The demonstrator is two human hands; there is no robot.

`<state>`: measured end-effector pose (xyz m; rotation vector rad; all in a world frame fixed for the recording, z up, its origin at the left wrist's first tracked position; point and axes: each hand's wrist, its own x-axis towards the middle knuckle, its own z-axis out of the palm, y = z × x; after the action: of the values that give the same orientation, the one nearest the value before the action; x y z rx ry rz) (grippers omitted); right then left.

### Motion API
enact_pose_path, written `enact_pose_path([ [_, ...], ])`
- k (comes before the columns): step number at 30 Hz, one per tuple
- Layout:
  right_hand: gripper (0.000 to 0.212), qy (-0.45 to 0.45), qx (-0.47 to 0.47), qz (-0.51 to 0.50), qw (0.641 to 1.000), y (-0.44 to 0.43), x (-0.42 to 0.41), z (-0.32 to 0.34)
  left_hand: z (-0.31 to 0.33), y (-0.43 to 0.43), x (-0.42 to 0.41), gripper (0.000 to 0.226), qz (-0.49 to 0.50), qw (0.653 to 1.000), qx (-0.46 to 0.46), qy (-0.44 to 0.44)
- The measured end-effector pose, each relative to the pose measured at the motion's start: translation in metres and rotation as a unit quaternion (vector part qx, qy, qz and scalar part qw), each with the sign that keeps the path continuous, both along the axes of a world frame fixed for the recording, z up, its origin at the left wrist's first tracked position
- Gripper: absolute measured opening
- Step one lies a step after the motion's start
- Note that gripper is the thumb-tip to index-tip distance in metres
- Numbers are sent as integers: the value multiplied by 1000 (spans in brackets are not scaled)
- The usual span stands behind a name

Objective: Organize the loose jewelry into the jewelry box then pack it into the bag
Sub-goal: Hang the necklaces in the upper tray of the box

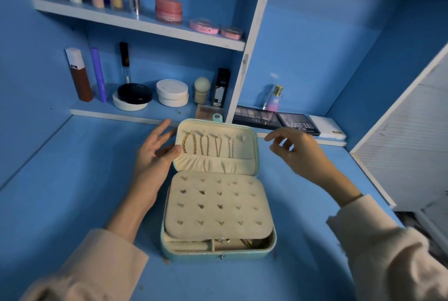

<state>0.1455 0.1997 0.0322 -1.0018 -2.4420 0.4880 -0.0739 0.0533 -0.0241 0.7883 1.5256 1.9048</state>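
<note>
Left of the box [189, 256], left hand [155, 155] is relaxed, thumb touching the lid [244, 153] edge. Right hand [298, 150] hovers right of it, loose and empty. Flip that lid down fast and the chains [206, 145] could swing, tangle or get pinched in the seam.

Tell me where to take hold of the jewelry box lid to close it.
Grip the lid at its far rim, beside the snap tab, from above: it stands open, hinged along its near edge, so that rim gives most leverage. The left hand touches its left edge.
</note>
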Motion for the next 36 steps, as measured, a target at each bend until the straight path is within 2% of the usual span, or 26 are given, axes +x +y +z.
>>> enact_pose_path([
  [3, 16, -89, -30, -46, 994, 26, 20, 0, -3, 1, -4, 58, -1, 1000, -16, 4],
  [7, 13, -266, -73, -61, 959, 45, 40, 0, -6, 2, -5, 59, -2, 999, -38, 16],
  [9, 11, -299, -86, -59, 949, 47, 45, -2, -6, 3, -5, 59, -1, 999, -44, 19],
  [17, 4, -283, -84, -87, 951, 49, 47, -7, -6, 4, -5, 59, 5, 999, -45, 12],
  [25, 8, -216, -113, -112, 963, 49, 50, -9, -5, 3, -4, 59, 8, 999, -40, 6],
  [27, 1, -218, -109, -121, 962, 49, 50, -9, -5, 3, -4, 60, 9, 999, -39, 7],
  [32, 8, -246, -144, -133, 949, 46, 49, -10, -5, 3, -5, 60, 11, 999, -43, 7],
  [36, 8, -217, -166, -140, 952, 46, 48, -11, -4, 3, -4, 60, 11, 999, -45, 6],
])
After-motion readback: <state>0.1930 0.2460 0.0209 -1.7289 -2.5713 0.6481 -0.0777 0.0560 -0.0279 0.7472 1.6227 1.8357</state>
